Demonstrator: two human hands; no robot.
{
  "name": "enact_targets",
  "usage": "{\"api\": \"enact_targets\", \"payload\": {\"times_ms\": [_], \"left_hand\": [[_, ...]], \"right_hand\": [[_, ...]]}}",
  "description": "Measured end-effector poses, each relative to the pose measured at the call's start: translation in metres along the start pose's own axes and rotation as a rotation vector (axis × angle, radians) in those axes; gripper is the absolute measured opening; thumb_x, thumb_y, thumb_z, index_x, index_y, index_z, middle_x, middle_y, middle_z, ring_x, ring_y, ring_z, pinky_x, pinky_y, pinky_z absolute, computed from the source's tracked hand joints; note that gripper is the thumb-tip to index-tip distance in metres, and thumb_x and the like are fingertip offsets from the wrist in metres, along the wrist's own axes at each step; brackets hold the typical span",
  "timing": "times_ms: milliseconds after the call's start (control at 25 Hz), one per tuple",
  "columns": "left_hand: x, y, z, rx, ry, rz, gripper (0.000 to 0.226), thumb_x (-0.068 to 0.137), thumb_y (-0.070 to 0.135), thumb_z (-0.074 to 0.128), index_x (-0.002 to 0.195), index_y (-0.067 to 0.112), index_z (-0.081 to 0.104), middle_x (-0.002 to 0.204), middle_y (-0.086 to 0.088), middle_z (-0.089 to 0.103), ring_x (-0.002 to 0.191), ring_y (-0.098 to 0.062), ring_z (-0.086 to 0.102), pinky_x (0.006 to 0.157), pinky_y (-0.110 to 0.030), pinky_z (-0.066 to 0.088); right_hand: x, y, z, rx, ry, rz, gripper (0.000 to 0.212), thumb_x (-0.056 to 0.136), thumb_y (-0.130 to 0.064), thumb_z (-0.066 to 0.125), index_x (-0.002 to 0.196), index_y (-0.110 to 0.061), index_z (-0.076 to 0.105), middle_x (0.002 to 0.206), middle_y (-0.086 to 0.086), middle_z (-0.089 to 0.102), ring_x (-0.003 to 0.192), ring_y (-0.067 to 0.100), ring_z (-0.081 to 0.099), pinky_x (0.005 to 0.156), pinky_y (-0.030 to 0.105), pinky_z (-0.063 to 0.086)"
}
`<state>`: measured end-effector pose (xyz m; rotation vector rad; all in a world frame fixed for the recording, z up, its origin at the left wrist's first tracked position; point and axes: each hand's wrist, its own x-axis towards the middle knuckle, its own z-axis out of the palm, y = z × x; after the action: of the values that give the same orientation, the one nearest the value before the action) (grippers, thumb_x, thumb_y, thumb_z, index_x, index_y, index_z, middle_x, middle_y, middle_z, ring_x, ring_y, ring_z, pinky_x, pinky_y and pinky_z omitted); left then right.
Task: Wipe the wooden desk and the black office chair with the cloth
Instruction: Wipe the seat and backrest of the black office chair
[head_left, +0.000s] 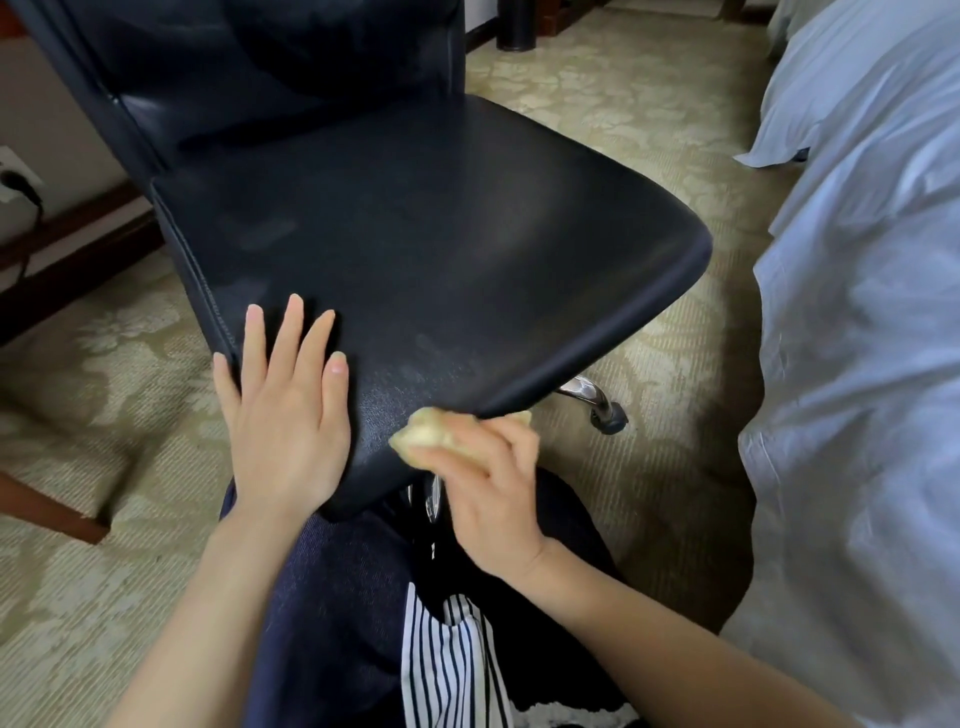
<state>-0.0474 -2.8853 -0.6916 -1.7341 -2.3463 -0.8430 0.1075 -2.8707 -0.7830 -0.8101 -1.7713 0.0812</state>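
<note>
Cloth (422, 435), bunched in the grip of the right hand (488, 493), meets the seat edge of the black office chair (415, 234) at six o'clock; the left hand (285, 426), fingers flat, braces it at seven. Hard pushing could roll the chair off on its castors (610, 418).

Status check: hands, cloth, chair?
Left hand flat on black office chair seat. Right hand grips bunched yellow cloth at seat's front edge. Nothing seen in the way.
</note>
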Motion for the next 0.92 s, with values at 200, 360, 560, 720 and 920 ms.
{"api": "enact_targets", "payload": {"times_ms": [200,360,560,720,920], "left_hand": [[0.004,-0.011,-0.009,-0.369,0.056,-0.036,0.048,0.1,0.032,0.02,0.141,0.019,0.043,0.155,0.005,0.023,0.145,-0.01,0.012,0.118,-0.029,0.007],[0.011,-0.036,-0.017,-0.425,0.119,-0.139,0.041,0.104,0.024,0.027,0.137,0.015,0.048,0.154,-0.001,0.029,0.14,-0.004,0.022,0.107,-0.003,0.011],[0.02,-0.06,-0.018,-0.479,0.066,-0.333,0.04,0.103,0.02,0.031,0.141,0.017,0.043,0.144,0.007,0.042,0.127,0.005,0.033,0.097,0.0,0.018],[0.015,-0.057,-0.018,-0.513,-0.018,-0.333,0.044,0.102,0.018,0.034,0.146,0.02,0.036,0.142,0.015,0.042,0.125,0.004,0.038,0.095,0.0,0.021],[0.007,-0.041,-0.016,-0.482,0.082,-0.282,0.036,0.1,0.008,0.038,0.135,0.006,0.045,0.113,0.016,0.039,0.105,-0.006,0.04,0.073,0.014,0.016]], "right_hand": [[0.024,-0.022,0.001,-0.046,-0.228,-0.402,0.033,0.086,-0.012,0.056,0.109,-0.031,0.07,0.121,-0.011,0.057,0.096,0.021,0.045,0.08,0.038,0.04],[0.076,-0.033,0.005,-0.105,-0.391,-0.517,0.04,0.081,-0.004,0.06,0.111,-0.029,0.069,0.112,-0.003,0.065,0.083,0.025,0.048,0.067,0.035,0.035],[0.165,-0.023,0.05,-0.188,-0.807,-0.289,0.052,0.092,-0.003,0.046,0.124,-0.042,0.058,0.116,-0.007,0.057,0.092,0.022,0.038,0.076,0.034,0.033],[0.216,-0.007,0.097,-0.249,-0.925,-0.187,0.055,0.096,-0.002,0.035,0.132,-0.04,0.052,0.124,-0.001,0.053,0.103,0.026,0.041,0.088,0.038,0.037],[0.246,-0.013,0.159,-0.281,-1.013,-0.131,0.051,0.096,-0.006,0.034,0.133,-0.037,0.05,0.124,0.006,0.048,0.107,0.034,0.044,0.093,0.045,0.041]]}}
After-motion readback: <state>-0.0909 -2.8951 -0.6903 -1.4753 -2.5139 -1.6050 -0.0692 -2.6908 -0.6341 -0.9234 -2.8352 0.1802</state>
